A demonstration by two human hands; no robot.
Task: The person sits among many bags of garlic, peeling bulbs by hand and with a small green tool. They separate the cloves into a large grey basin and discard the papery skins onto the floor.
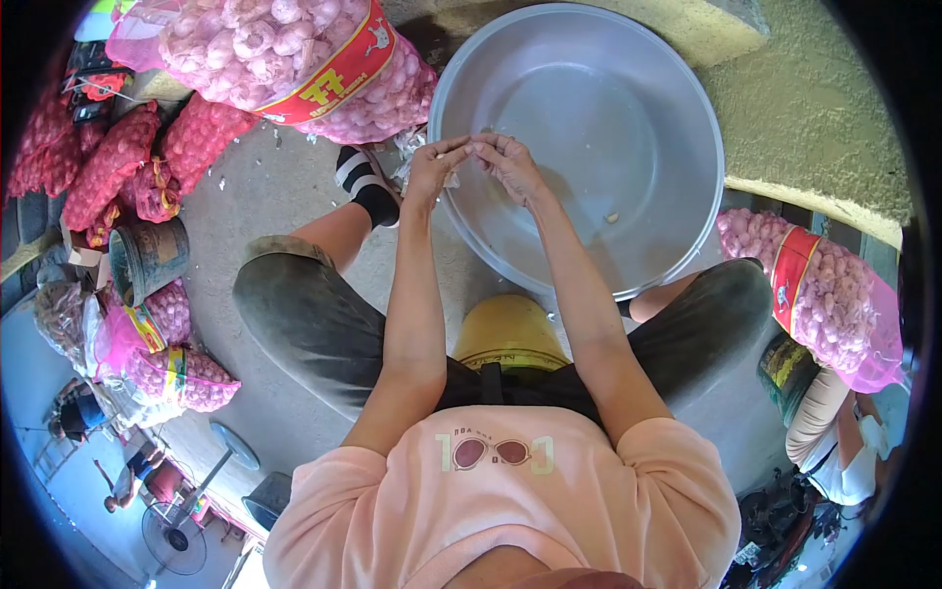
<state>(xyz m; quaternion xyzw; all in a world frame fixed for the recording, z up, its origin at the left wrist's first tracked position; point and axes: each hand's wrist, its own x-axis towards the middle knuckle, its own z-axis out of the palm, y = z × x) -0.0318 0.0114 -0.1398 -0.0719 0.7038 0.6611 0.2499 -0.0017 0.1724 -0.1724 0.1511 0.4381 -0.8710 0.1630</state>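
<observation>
A: Hands meet over the near rim of the basin (589, 108), arms stretched forward, left hand (437, 167) and right hand (510, 162) with fingertips pinched together.

B: On what?

A: A garlic piece (481, 142), tiny, mostly hidden. Garlic sacks (294, 49) beside.

Bright daylight falls on a grey concrete floor (265, 196); a rough plastered wall (814, 108) rises at the upper right of the frame.

Basin (628, 88) ahead; both hands (473, 162) meet over its near rim, perhaps pinching something; sacks (294, 59) left.
</observation>
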